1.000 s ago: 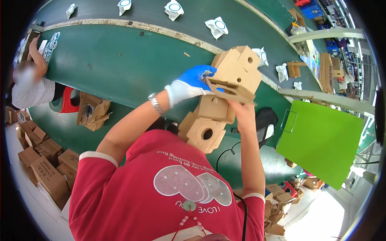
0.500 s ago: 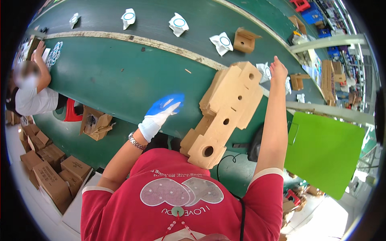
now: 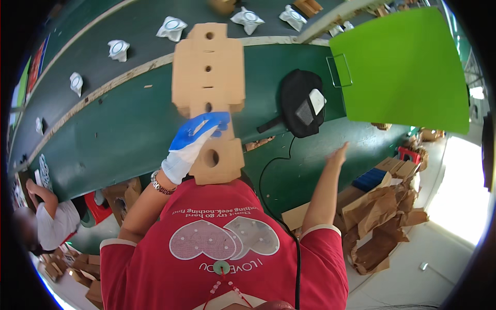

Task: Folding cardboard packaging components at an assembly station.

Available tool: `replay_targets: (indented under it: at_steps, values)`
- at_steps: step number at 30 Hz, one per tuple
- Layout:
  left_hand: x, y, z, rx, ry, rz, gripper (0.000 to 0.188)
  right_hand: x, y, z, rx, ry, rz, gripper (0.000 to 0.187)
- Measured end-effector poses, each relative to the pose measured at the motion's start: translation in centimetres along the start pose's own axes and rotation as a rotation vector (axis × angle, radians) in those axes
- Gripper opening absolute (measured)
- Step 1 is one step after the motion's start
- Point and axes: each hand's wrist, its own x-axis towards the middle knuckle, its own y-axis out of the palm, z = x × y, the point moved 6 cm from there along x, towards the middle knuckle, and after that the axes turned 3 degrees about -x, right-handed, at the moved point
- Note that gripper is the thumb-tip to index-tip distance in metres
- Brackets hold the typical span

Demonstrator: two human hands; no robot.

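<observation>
A stack of flat die-cut cardboard blanks [image 3: 208, 54], with round holes and slits, lies lengthwise in front of me, from the conveyor's edge to my lap. Over its narrow part is my left hand [image 3: 196, 137], in a white glove with blue coating. The fingers stretch out to the right; I cannot tell whether they touch the cardboard. My bare right hand [image 3: 338, 154] is out to the right, beyond the bench's near edge, holding nothing, its fingers extended. A black bag-like object [image 3: 302, 101] with a white piece on it lies on the green bench [image 3: 129, 116] between stack and board.
Beyond the bench runs a dark conveyor [image 3: 144, 39] carrying several white wrapped packets [image 3: 171, 28] and small brown boxes. A bright green board [image 3: 400, 72] stands at the right. Torn brown cartons [image 3: 380, 227] lie low right. Another person [image 3: 54, 219] sits at the far left.
The view has turned right. My left hand has moved over the cardboard stack. My right hand has swung from beside the conveyor packets back to the right of the bench.
</observation>
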Motion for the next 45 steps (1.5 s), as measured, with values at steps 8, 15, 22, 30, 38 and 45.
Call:
replay_targets:
  at_steps: [8,15,22,30,38,45]
  values:
    - [0.8,7.0,3.2,-0.089,-0.147,-0.081,0.033,-5.5,5.6,-22.5,0.231,0.93,0.412,0.09]
    - [0.6,8.0,3.1,-0.126,-0.096,-0.12,0.034,-4.4,3.0,-6.0,0.451,0.241,0.412,0.027]
    - [-0.1,6.7,4.3,-0.137,-0.095,-0.13,0.04,-18.7,2.0,21.4,-0.199,-0.424,0.779,0.03]
    - [-3.0,3.1,4.5,-0.264,-0.072,-0.233,0.037,-27.3,15.6,28.1,-0.158,-0.597,1.07,0.027]
    - [-6.9,0.7,2.7,-0.21,-0.043,-0.29,0.04,-23.1,20.3,14.5,-0.038,-0.019,1.169,0.025]
    - [-9.2,-2.1,1.3,-0.147,-0.054,-0.286,0.041,-11.4,12.6,6.9,-0.184,-0.003,0.658,0.029]
